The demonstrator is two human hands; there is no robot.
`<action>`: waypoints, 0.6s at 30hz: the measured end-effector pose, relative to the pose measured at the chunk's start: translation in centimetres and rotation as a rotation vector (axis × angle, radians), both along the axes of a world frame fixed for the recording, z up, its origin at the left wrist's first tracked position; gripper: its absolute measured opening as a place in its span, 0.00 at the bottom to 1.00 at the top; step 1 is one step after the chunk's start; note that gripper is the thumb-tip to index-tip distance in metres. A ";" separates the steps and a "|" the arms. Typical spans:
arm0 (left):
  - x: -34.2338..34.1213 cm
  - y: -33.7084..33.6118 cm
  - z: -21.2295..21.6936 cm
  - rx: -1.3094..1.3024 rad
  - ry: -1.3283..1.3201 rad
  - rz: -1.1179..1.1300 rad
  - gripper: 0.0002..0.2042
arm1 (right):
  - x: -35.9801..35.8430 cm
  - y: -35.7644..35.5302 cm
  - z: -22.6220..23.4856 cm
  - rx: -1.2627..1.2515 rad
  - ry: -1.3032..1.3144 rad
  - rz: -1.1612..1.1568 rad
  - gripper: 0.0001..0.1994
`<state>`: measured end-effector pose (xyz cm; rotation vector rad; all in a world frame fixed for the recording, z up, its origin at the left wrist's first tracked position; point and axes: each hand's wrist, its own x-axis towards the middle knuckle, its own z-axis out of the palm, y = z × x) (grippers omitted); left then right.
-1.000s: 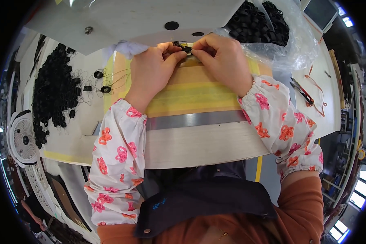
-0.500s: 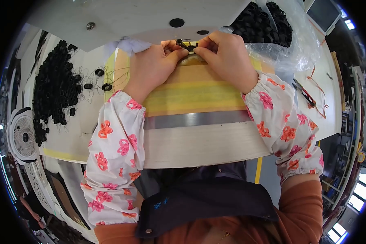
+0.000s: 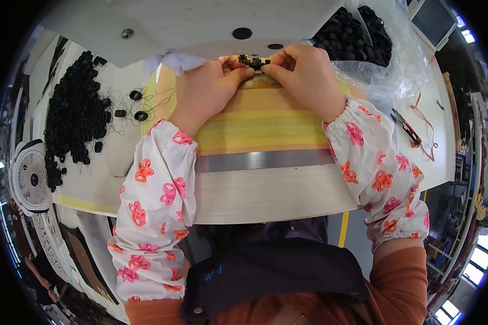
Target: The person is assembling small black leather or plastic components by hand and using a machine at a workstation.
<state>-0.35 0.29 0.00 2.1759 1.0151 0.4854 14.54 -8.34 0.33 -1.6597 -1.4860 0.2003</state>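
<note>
Evidently, the step in hand is close work at the white sewing machine (image 3: 190, 27): a small black piece (image 3: 258, 71) sits at the top centre of the frame, right by the dark presser foot (image 3: 245, 59). The left hand (image 3: 209, 89) and the right hand (image 3: 312, 78) meet it from either side, each with thumb and forefinger together, apparently pinching its ends; its exact shape is too small to tell. The next move seems to call for an even, level hold, fingers clear of the foot. At left, dull black loops (image 3: 76, 108) lie heaped on the smooth, pale desk (image 3: 271, 192). Upper right, matte flat-banded loops (image 3: 344, 39) fill a crinkled clear plastic bag (image 3: 401, 67). Glossy yellow tape (image 3: 265, 123) and a shiny metal strip (image 3: 263, 160) cross mid-frame.
</note>
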 end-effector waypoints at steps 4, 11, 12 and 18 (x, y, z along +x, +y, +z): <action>0.0 0.3 0.2 -0.095 -0.031 0.024 0.13 | -0.2 0.2 0.4 -0.026 0.019 -0.022 0.08; 0.5 0.8 0.6 -0.006 0.015 0.022 0.13 | 0.7 0.6 0.9 -0.035 -0.007 -0.007 0.08; 0.0 1.2 0.4 -0.005 0.006 0.032 0.14 | 0.2 1.2 0.9 -0.031 -0.049 -0.009 0.09; -1.8 0.3 -1.4 0.285 -0.106 0.001 0.14 | -0.7 0.4 -0.1 -0.083 -0.144 0.031 0.10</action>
